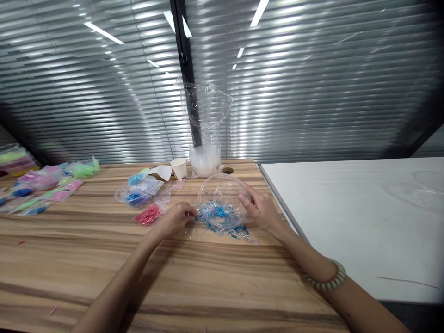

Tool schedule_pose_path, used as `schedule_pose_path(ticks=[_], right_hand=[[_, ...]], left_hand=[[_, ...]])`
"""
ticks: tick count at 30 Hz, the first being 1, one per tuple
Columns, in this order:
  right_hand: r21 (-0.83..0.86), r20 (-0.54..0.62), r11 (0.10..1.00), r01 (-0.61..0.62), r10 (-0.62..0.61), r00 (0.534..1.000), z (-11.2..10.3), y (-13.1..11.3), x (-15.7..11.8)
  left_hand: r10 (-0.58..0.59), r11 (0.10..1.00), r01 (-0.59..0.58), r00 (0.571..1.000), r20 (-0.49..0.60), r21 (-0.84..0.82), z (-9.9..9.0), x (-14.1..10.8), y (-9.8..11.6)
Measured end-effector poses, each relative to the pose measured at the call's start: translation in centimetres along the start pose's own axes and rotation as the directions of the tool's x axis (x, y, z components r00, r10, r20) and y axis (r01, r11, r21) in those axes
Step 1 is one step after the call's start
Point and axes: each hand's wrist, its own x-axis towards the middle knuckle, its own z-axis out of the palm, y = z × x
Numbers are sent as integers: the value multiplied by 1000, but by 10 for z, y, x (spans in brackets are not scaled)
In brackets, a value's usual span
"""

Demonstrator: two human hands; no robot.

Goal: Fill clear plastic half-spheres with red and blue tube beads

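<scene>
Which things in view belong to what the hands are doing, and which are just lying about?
Apparently in use:
- clear plastic bowl, in the right hand
- small blue pieces, near the left hand

Lying about:
- bag of red pieces
- paper cup
- green bag

Near me I can cross open tabletop point(208, 286); beyond, the clear bowl point(227, 192), paper cup point(179, 169) and tall bag point(206, 157) block my way

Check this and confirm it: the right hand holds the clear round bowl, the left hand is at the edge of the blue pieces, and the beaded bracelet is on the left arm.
Not quite: the head view shows the beaded bracelet on the right arm. The right hand does hold the clear round bowl, with the left hand at the edge of the blue pieces.
</scene>
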Motion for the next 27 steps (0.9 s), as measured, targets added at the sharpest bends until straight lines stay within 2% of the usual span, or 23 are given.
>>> schedule_pose_path(ticks=[8, 17, 27], right_hand=[[-3, 8, 1000, -6, 6, 1000, -1, -1, 0], [-7, 0, 1000, 0, 0, 1000, 0, 0, 0], [-23, 2, 1000, -5, 5, 1000, -1, -1, 0]], left_hand=[[4, 1000, -4, 1000, 19, 0, 1, 0, 8], [-3, 1000, 4, 999, 43, -21, 1, 0, 3], [6, 999, -5, 999, 39, -32, 1, -1, 8]])
